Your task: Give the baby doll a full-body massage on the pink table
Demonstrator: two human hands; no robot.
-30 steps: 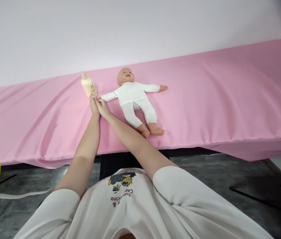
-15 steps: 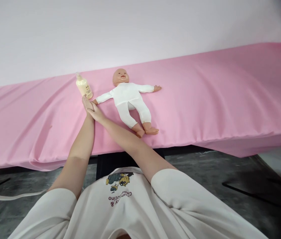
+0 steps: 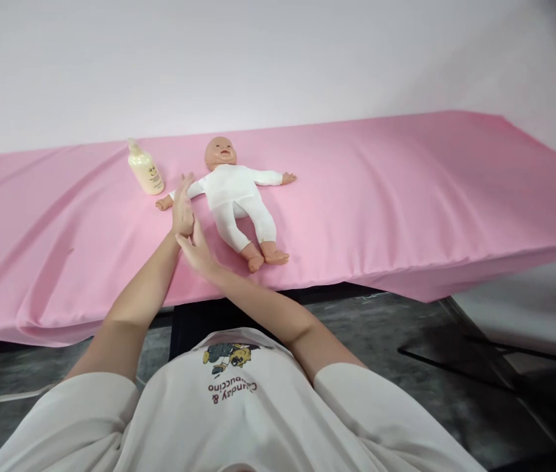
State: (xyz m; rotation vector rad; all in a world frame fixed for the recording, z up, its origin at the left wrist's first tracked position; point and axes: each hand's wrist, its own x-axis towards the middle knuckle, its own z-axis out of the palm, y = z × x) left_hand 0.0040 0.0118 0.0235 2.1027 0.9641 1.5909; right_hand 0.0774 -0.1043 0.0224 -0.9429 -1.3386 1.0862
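Long tbl [image 3: 381, 196] runs right across the mid. of the frame, L edge to R edge, w/ its far corner showing upper R, & its pink cloth [image 3: 27, 226] is creased esp. at L and hangs down over the front edge. I can see a white-suited doll [image 3: 233, 189] on its back a bit L of ctr., head toward the far side, feet nr. the front edge, arms out wide. Upper L of the frame, a cream-coloured pump btl. [image 3: 147, 173] w/ dark lettering stands just beside the doll's hand [image 3: 163, 203].

The doll [image 3: 231, 190] lies on the table [image 3: 381, 203], head toward the far edge. The bottle [image 3: 146, 174] is left of it.
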